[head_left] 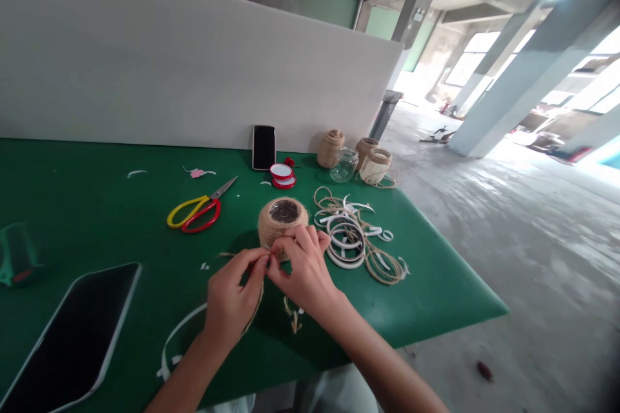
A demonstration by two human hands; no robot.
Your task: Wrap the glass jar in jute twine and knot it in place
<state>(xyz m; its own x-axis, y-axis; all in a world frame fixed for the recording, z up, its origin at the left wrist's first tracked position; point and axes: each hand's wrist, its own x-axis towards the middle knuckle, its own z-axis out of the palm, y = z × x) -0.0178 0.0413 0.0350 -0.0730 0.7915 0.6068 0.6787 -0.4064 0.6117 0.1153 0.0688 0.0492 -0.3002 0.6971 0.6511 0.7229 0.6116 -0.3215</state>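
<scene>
Fingertips of my left hand point(235, 293) and my right hand point(303, 268) meet just in front of a roll of jute twine point(268, 227) with a dark, hollow middle. Both hands are closed in a pinch. A strand of twine point(255, 315) runs down along my left palm from the pinch. Between the right thumb and forefinger the held piece is too small to make out. Below the hands lies a frayed twine end point(294, 321). A white strip point(180, 328) curves out beside my left wrist.
Scissors point(203, 206) with yellow and red handles lie left of the roll. Rings of tape point(346, 262) and loose twine point(387, 277) lie to the right. Behind stand a glass jar point(343, 166), twine-wrapped jars point(330, 150), red tape rolls point(282, 172) and a phone point(264, 148). A tablet-like device point(72, 335) lies front left.
</scene>
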